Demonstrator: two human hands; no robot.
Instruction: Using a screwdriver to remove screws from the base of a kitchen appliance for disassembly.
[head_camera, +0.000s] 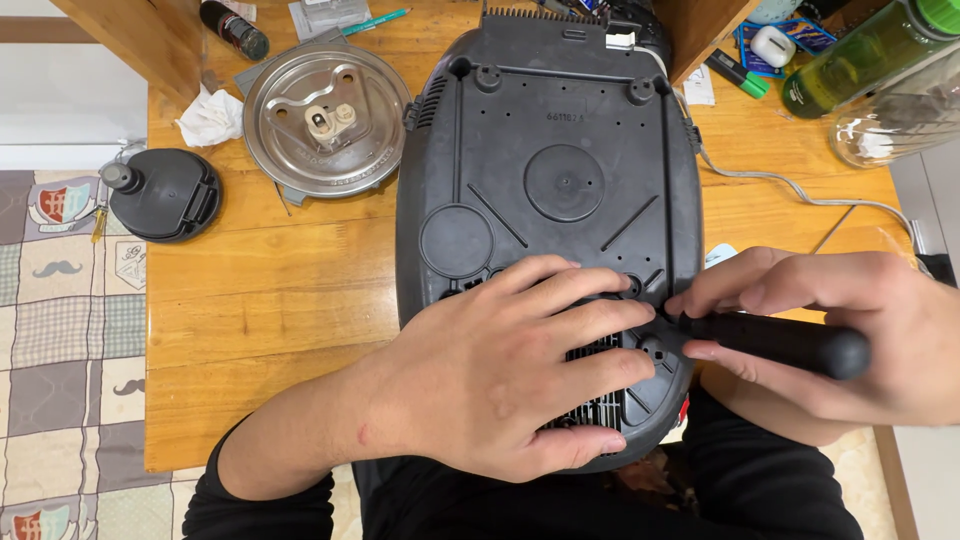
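Observation:
A dark grey appliance lies upside down on the wooden table, its flat plastic base facing up. My left hand rests flat on the near part of the base, fingers spread over the vent grille. My right hand grips a black-handled screwdriver, whose tip meets the base near its front right corner, just beyond my left fingertips. The tip itself is hidden by my fingers.
A round metal plate and a black round cap lie to the left, next to a crumpled tissue. A grey cord trails right. A green bottle and a glass jar stand at the back right. The table's left edge borders a patterned floor mat.

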